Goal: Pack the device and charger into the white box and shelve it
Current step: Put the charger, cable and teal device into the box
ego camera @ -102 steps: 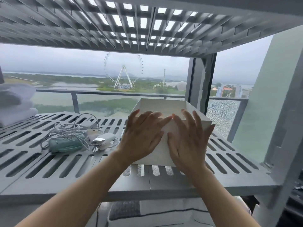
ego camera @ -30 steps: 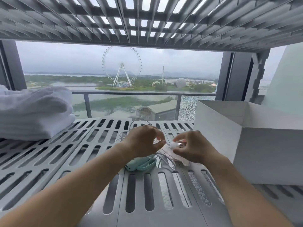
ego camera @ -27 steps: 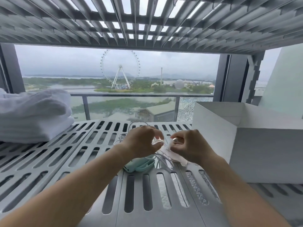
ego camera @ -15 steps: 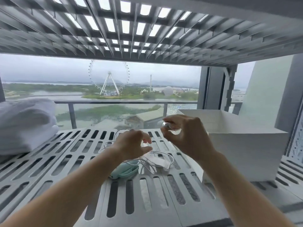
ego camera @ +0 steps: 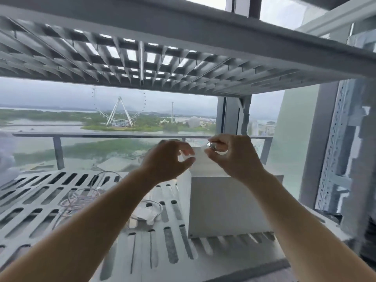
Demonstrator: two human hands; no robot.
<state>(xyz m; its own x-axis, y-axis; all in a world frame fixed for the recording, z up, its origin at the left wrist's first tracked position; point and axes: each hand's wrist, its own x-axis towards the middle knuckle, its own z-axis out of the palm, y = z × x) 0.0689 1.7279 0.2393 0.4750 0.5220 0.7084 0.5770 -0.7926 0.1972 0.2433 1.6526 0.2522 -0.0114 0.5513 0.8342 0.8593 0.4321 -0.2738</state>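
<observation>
The right hand (ego camera: 234, 159) is pinching the shiny charger piece (ego camera: 212, 146), probably light and slippery, above the white box (ego camera: 227, 204); the left hand (ego camera: 167, 161) is hovering half-curled, hold unclear.

Box (ego camera: 225, 204) right, cable (ego camera: 77, 198) left, both on the shelf (ego camera: 223, 259).
Cloth (ego camera: 6, 159) sits at the far left, a second shelf (ego camera: 142, 62) overhead; the right hand (ego camera: 236, 159) holds a small piece (ego camera: 212, 146) above the box.

Left hand (ego camera: 166, 161) bare; left forearm (ego camera: 91, 220) bare to bottom edge of view. Right hand (ego camera: 234, 159) bare; right forearm (ego camera: 284, 220) bare likewise. Fingers (ego camera: 186, 148) slender, wrists uncovered.
</observation>
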